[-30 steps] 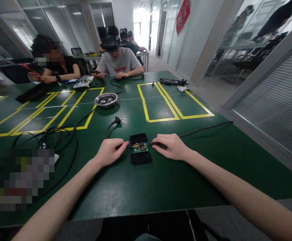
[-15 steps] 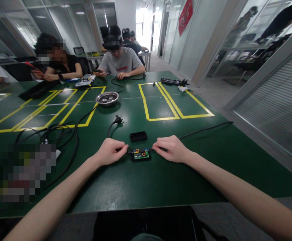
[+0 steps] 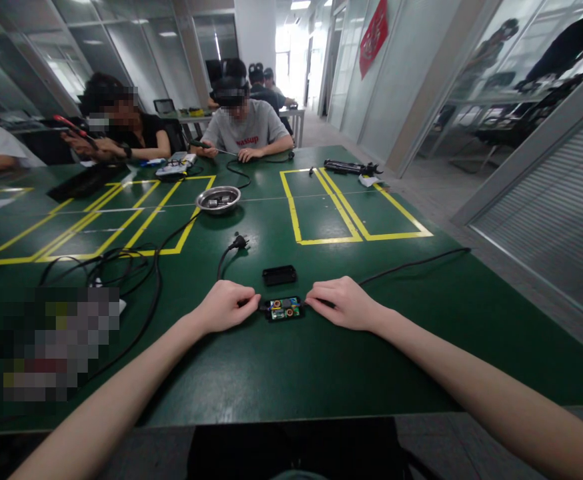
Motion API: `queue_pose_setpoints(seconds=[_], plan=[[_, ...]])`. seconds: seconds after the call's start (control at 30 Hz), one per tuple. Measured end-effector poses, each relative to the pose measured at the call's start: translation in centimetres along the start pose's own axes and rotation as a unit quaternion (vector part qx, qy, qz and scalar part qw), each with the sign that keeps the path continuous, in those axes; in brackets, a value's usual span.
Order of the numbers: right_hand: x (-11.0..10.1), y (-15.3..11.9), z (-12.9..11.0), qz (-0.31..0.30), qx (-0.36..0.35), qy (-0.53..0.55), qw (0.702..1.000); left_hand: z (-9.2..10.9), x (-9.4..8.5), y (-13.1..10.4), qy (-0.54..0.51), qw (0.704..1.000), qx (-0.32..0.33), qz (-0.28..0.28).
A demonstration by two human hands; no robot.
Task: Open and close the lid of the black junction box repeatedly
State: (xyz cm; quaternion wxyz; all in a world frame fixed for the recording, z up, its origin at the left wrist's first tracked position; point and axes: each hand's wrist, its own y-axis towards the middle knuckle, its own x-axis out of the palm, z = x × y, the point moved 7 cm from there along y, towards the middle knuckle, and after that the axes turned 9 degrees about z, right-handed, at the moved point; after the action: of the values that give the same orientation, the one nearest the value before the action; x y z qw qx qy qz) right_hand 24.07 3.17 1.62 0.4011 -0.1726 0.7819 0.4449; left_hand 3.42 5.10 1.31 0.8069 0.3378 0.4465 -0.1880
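A green circuit board (image 3: 285, 309) with two copper-coloured rings lies in a small black case (image 3: 299, 317) on the green table. My left hand (image 3: 227, 306) pinches the black cable at the left end of the case. At the right end, my right hand (image 3: 342, 303) pinches the other black cable (image 3: 414, 261), which runs off to the right across the table. Just beyond the case lies a separate black cover (image 3: 279, 275). A black plug (image 3: 240, 243) on a cord rests past my left hand.
A metal bowl (image 3: 218, 199) holding small metal parts stands further back. Coiled black cables (image 3: 116, 267) lie at the left beside a blurred-out item. Yellow tape marks the table (image 3: 231, 373). Two people sit across it; black tools (image 3: 350, 167) lie at the far edge.
The board now sits lower and flatter inside the black case, whose rim shows around it. Both hands keep their pinch. The person at the far left has raised a red-and-black object.
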Motion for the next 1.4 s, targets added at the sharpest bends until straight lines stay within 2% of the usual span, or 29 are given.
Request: queue_pose_setpoints(seconds=[0.43, 0.6, 0.8, 1.07, 1.33, 1.4], plan=[[0.5, -0.1, 0.2, -0.020, 0.011, -0.012, 1.000, 0.5, -0.1, -0.1, 0.005, 1.000, 0.012, 0.000], [0.7, 0.1, 0.5, -0.017, 0.046, -0.039, 0.998, 0.7, -0.2, 0.1, 0.045, 0.999, 0.023, 0.020], [0.8, 0.5, 0.9, 0.012, 0.092, -0.083, 0.992, 0.5, -0.1, 0.4, 0.040, 0.999, -0.004, 0.019], [1.1, 0.2, 1.3, -0.021, 0.125, 0.017, 0.992, 0.3, 0.5, 0.3, 0.023, 0.999, -0.041, -0.014], [0.3, 0.5, 2.4, 0.048, 0.205, -0.053, 0.976, -0.4, 0.0, 0.4, 0.046, 0.997, -0.039, 0.045], [0.3, 0.6, 2.8, 0.046, 0.225, -0.051, 0.972, -0.5, 0.0, 0.4, 0.058, 0.996, -0.046, 0.051]])
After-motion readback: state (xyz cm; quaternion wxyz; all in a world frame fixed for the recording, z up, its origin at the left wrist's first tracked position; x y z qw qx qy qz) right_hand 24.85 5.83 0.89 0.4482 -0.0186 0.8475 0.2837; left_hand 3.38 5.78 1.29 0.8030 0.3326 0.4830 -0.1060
